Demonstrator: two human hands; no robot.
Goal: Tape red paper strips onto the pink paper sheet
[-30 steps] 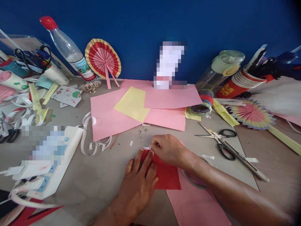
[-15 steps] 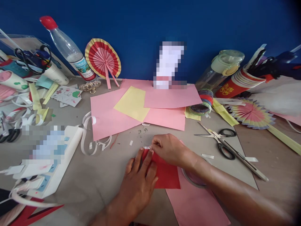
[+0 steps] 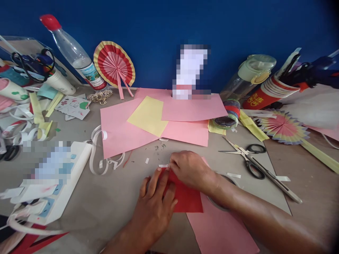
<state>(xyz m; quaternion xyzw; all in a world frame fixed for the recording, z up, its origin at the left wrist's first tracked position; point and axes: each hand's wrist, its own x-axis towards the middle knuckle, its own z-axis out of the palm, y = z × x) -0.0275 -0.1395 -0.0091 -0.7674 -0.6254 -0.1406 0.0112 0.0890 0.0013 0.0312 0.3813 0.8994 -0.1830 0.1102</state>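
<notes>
A red sheet of paper (image 3: 189, 199) lies on the desk in front of me, with a thin white strip (image 3: 163, 165) along its far edge. My left hand (image 3: 155, 208) rests flat on the paper's left part, fingers spread and tips near that edge. Curled closed, my right hand (image 3: 188, 171) pinches at the strip's right end; its fingertips are partly hidden. The right forearm crosses over a round tape roll (image 3: 230, 179) and a pink sheet (image 3: 222, 229).
Pink sheets (image 3: 122, 127) and a yellow sheet (image 3: 149, 114) lie farther back. Scissors (image 3: 245, 153) and a slim metal tool (image 3: 280, 187) are to the right. A power strip (image 3: 76, 176) lies left. A bottle (image 3: 79, 63) and a paper fan (image 3: 115, 65) stand behind.
My left fingertips have drawn back slightly toward me, and more of the white strip shows. The right hand stays at the strip's right end. The view has shifted a little.
</notes>
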